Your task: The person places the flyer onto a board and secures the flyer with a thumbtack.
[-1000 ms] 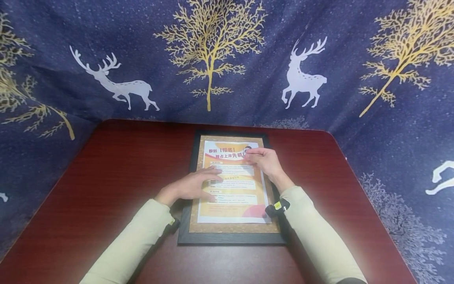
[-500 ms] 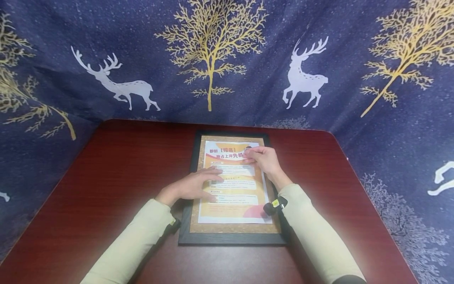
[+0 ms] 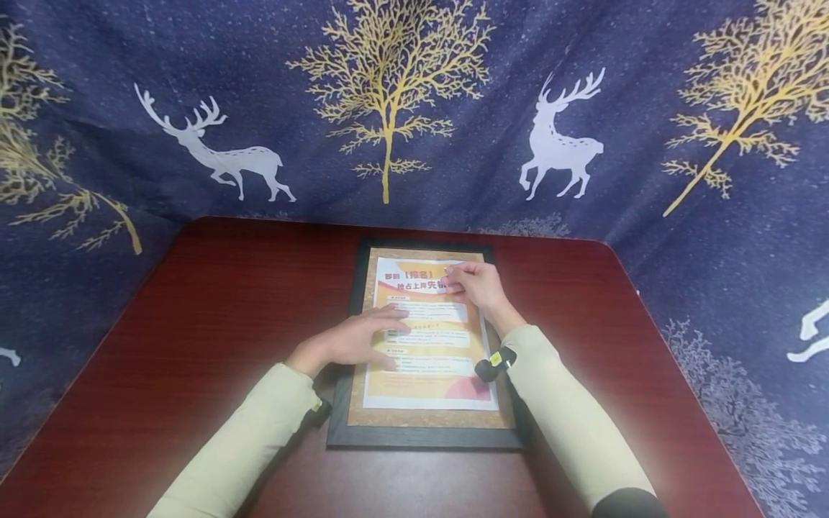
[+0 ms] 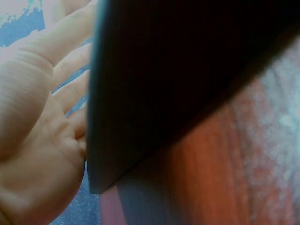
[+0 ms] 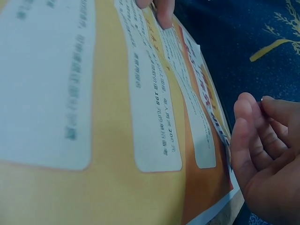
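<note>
A yellow-and-white printed poster lies on a cork board with a dark frame. My left hand rests spread on the poster's left side, its fingers fairly straight. Near the poster's top right corner is my right hand, with thumb and forefinger pinched together. In the right wrist view, a tiny pale speck shows between those fingertips; it is too small to identify. The left wrist view has my left palm behind the dark frame edge.
Around the board spreads a reddish-brown wooden table with rounded far corners. A dark blue cloth with white deer and golden trees hangs behind and beside it. A small dark camera sits at my right wrist.
My right hand has shifted slightly left over the top of the poster, its fingertips still pinched. My left hand stays in place. The head view has drifted slightly.
</note>
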`<state>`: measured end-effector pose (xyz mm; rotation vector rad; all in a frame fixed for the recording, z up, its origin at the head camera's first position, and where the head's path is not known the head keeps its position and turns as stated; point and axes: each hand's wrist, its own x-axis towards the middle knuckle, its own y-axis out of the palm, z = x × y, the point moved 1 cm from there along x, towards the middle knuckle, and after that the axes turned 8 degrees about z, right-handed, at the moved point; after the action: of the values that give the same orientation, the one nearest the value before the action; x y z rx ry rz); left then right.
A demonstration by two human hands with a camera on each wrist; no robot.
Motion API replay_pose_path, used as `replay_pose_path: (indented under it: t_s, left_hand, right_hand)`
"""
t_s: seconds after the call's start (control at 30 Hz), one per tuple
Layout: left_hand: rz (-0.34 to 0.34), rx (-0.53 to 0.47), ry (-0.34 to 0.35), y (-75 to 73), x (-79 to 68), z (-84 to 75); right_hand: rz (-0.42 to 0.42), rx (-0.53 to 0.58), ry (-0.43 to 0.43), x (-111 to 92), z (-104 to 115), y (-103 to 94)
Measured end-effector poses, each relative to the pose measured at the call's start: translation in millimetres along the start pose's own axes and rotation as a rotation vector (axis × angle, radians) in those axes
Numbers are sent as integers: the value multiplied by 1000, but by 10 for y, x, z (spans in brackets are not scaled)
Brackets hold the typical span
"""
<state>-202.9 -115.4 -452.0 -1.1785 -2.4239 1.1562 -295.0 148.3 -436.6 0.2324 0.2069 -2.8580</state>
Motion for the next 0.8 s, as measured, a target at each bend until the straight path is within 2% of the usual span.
replay_pose_path:
  t_s: [0.1, 0.43, 0.8]
  left_hand:
    - [1, -4, -2, -3, -1, 12]
    - [0, -19, 18, -5, -6, -12]
    - [3, -34, -12, -2, -17, -22]
  right_hand:
    - [0, 1, 28, 50, 10, 25]
    - [-10, -48, 37, 172, -9, 66]
    - [5, -53, 63, 309, -49, 110]
